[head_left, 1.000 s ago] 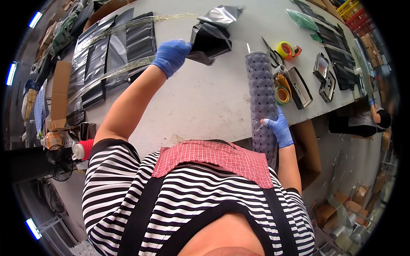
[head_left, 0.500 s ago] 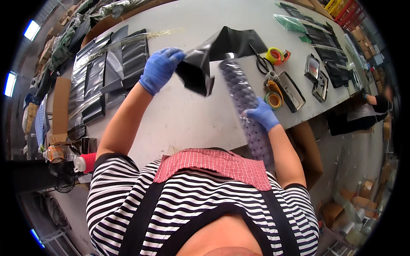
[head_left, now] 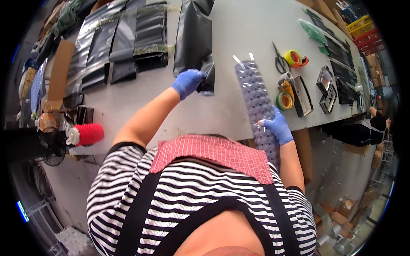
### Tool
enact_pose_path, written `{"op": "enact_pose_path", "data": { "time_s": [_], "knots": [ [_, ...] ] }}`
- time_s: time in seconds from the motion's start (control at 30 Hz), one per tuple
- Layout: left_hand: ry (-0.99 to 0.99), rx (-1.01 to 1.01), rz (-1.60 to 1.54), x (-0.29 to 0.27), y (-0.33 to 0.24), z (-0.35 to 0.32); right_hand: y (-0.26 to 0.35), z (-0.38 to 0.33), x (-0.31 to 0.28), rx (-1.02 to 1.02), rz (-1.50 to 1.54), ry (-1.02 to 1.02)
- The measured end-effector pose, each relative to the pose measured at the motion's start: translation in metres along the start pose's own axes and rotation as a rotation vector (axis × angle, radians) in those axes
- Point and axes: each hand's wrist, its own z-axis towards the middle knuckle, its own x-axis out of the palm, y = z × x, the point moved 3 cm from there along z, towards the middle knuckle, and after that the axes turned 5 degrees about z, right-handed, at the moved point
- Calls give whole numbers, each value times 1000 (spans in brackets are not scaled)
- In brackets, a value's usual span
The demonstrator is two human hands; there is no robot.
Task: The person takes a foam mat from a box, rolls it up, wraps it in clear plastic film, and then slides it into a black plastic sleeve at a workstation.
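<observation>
blue-gloved left hand (head_left: 187, 82) grips black bag (head_left: 194, 38) | right hand (head_left: 278, 125) pinches bubble-wrap strip (head_left: 258, 102) | scissors (head_left: 279, 62), tape rolls (head_left: 284, 101) beside | grey table (head_left: 239, 30), cartons on floor

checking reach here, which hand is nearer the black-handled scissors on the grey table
Right. The right hand holds the long perforated tray just below the black-handled scissors; the left hand, gripping the black bag, is farther off to their left.

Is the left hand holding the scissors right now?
No, the left hand grips a black bag; the scissors lie untouched on the table.
</observation>
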Motion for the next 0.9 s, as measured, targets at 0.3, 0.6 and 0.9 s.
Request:
{"op": "enact_pose_path", "data": {
  "time_s": [0.3,0.6,0.9],
  "knots": [
    [40,-281,-586,30,-17,67,1,-86,44,-229,181,-45],
    [343,-224,-852,111,51,98,-8,-52,97,-238,-365,19],
    [359,-438,-860,47,14,84,12,-54,96,-60,-780,-12]
  ]
}}
